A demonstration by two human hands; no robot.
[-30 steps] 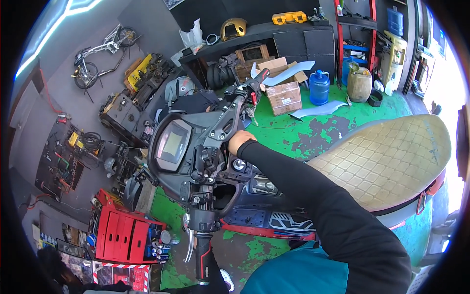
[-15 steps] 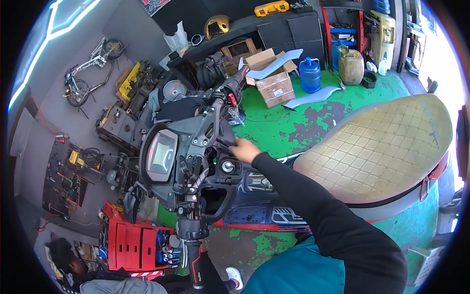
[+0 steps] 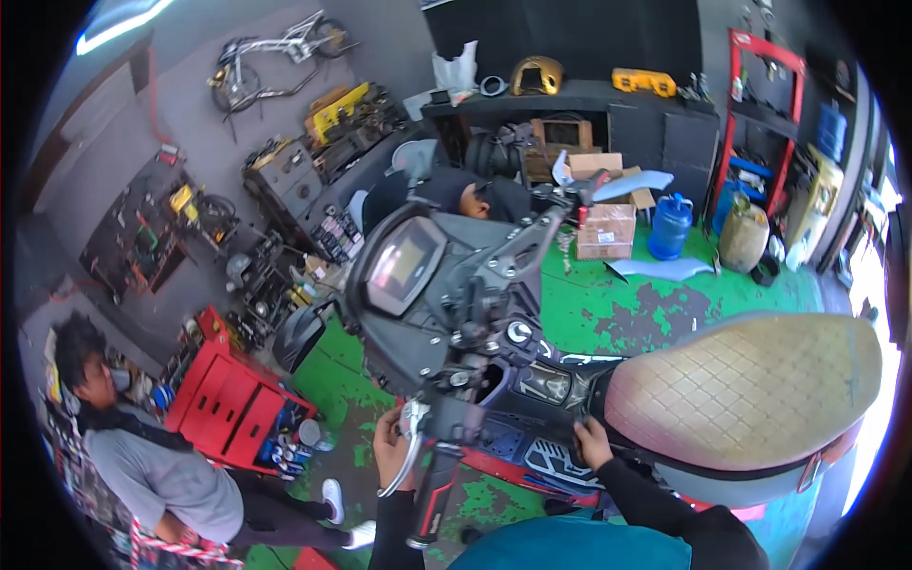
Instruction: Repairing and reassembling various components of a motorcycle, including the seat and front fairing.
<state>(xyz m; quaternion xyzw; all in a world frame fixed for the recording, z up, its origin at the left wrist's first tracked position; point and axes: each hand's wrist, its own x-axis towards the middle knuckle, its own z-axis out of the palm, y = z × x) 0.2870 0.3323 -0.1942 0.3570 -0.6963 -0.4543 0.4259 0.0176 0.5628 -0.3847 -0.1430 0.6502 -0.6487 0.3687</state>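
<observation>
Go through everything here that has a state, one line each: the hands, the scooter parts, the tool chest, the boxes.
left hand: curled by the brake lever, at the near handlebar
right hand: resting on the scooter body just ahead of the seat
brake lever: not squeezed, as far as shows
dash screen: dim, no readout legible
seat: down, closed
red tool chest: drawers shut
cardboard box: closed
blue jug: upright, capped
</observation>
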